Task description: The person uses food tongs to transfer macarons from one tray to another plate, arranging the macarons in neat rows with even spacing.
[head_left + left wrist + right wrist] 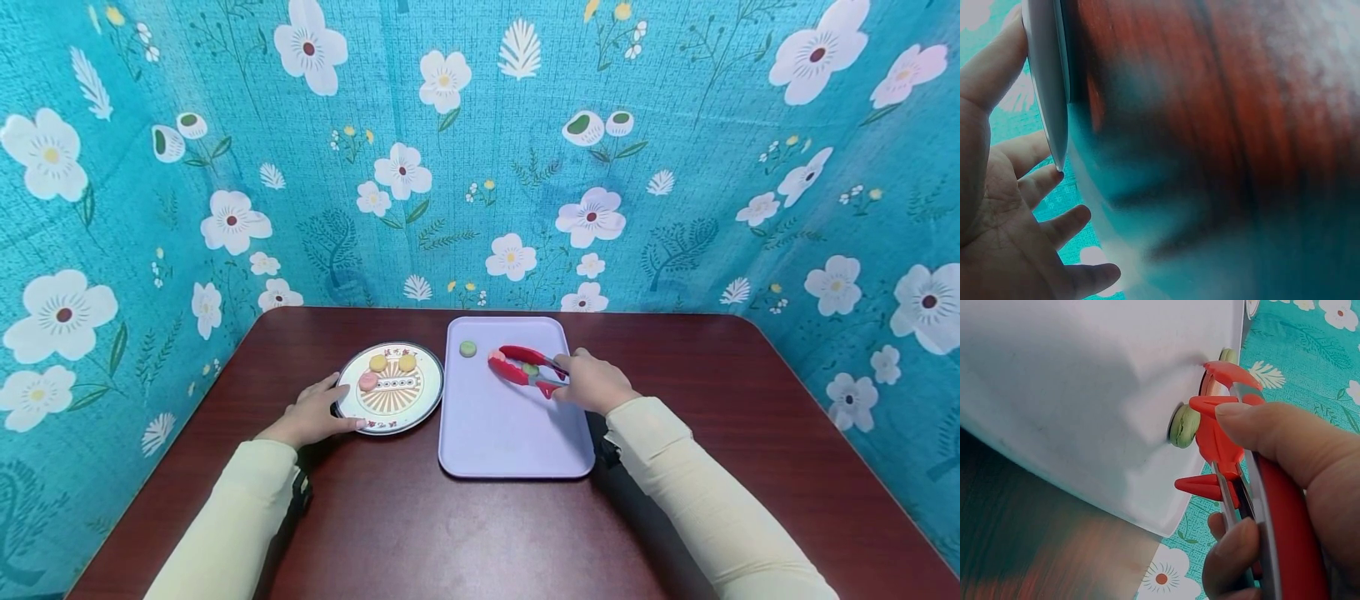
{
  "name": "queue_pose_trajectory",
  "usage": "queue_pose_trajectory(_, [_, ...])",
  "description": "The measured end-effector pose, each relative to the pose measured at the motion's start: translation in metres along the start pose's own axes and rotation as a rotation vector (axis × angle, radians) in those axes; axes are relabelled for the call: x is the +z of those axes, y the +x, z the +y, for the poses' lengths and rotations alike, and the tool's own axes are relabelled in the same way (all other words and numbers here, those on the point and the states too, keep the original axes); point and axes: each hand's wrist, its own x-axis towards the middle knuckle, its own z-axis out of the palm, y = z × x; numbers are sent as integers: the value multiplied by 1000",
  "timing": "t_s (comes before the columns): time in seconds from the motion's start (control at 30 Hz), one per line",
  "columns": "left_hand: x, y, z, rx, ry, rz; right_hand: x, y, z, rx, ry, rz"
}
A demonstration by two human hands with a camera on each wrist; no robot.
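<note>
My right hand [596,382] grips red-handled metal tongs [1288,531] over the lilac tray [495,433]. Between the tongs' red tips is a pink macaron [497,356], mostly covered in the right wrist view. One green macaron [1184,425] lies beside the tongs, partly hidden by them in the head view. Another green macaron [468,348] sits near the tray's far left corner. My left hand [309,412] rests its thumb and fingers on the left rim of a round patterned plate [390,426]. On the plate are a pink macaron [368,381] and two yellow macarons [377,362].
The dark reddish-brown table [480,533] carries the plate and, just to its right, the tray. A turquoise floral cloth [480,167] hangs along the table's back and sides.
</note>
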Motion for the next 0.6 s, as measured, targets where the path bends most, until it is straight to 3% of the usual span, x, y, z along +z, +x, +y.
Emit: queue_pose_trajectory(0.6, [-2, -1, 2, -6, -2, -5, 3, 1, 3, -24, -4, 18])
